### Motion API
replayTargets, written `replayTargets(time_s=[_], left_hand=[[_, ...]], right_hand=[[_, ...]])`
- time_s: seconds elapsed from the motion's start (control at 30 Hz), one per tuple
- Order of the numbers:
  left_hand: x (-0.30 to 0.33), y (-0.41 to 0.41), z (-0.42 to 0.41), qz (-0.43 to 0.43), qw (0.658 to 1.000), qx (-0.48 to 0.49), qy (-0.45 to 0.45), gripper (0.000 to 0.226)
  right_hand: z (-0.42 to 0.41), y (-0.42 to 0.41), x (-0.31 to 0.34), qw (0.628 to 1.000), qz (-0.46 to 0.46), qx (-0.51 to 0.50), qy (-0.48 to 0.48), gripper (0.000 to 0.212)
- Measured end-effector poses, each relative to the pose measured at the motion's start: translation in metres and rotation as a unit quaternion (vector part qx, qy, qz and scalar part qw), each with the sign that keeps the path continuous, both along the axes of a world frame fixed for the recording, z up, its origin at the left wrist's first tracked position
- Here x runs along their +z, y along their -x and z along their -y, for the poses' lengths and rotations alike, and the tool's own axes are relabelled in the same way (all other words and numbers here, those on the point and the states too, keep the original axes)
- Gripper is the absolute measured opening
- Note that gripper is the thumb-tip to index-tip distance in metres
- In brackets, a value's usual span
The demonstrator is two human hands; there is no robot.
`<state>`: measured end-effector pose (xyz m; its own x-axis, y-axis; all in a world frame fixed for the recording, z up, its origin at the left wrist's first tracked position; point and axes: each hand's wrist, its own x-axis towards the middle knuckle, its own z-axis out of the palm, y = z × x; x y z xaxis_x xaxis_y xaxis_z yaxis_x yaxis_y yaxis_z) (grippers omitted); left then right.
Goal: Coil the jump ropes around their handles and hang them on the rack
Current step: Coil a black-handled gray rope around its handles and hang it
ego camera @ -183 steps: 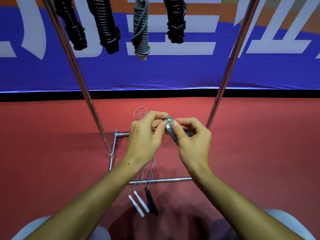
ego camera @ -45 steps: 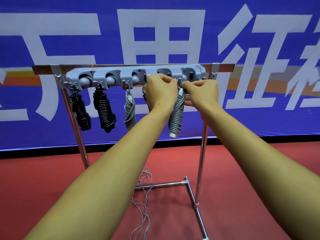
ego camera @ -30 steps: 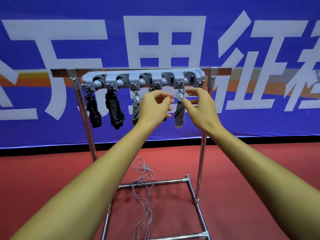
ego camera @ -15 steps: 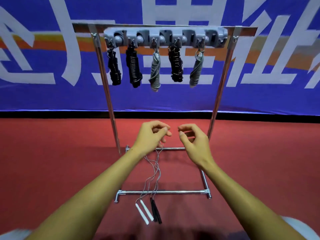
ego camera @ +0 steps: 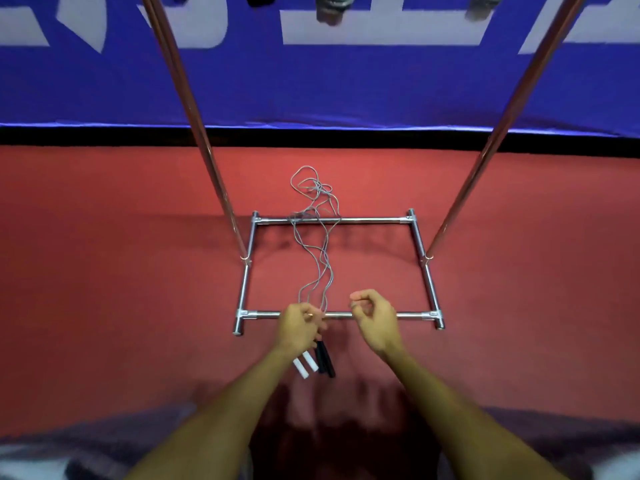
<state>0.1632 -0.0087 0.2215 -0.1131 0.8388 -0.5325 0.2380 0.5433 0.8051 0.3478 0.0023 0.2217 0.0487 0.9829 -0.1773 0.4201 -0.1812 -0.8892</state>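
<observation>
Polished metal tubing of the rack [ego camera: 420, 244] is gleaming against the matt red floor [ego camera: 104, 289], where thin grey cords [ego camera: 313, 258] and smooth plastic-looking handles [ego camera: 313, 362] are lying.

We note thin grey jump-rope cords [ego camera: 313, 258] lying loose and tangled on the red floor, crossing both base bars of the chrome tube rack [ego camera: 420, 244]. Two white handles [ego camera: 304, 364] and two black handles [ego camera: 325, 358] lie side by side just in front of the near bar. Ends of coiled ropes [ego camera: 329, 6] hang along the top edge.
</observation>
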Motion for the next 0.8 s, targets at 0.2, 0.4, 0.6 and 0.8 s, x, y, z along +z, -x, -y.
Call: replayTargets(time_s=[0.2,0.4,0.6,0.8], left_hand=[[-0.109,0.002,-0.012,-0.038,0.993,0.045,0.103,0.030],[-0.216,-0.001,-0.024,-0.079,0.984,0.005,0.158,0.015],[-0.228,-0.007,-0.032,-0.109,0.974,0.009,0.196,0.012],[-0.223,-0.013,-0.034,0.046,0.977,0.048,0.200,0.036]], right_hand=[[-0.002,0.016,-0.115,0.994,0.035,0.002,0.102,0.027],[-0.007,0.039,-0.232,0.974,0.040,0.017,0.224,0.017],[-0.019,0.060,-0.272,0.960,0.027,0.005,0.278,0.028],[-0.022,0.064,-0.294,0.963,-0.004,0.004,0.271,0.028]])
